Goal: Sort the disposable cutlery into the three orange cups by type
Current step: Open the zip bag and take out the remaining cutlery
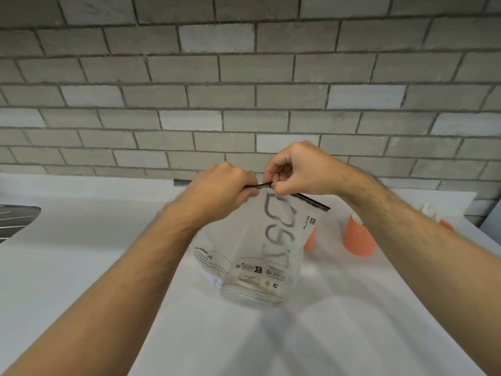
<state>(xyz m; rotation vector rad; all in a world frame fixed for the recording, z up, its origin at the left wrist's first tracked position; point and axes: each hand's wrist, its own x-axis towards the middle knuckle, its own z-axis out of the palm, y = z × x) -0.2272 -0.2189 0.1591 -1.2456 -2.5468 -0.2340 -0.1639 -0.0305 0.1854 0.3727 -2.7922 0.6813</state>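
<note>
Both the left hand and right hand pinch the bag's black zip strip above the counter. A jerky pull could spill the cutlery, probably inside, short of the orange cups near the right edge.

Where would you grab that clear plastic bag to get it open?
At the black zip strip along the top of the bag, from above. It is the stiffest edge, held upright, and both the left hand and right hand already pinch it there.
</note>
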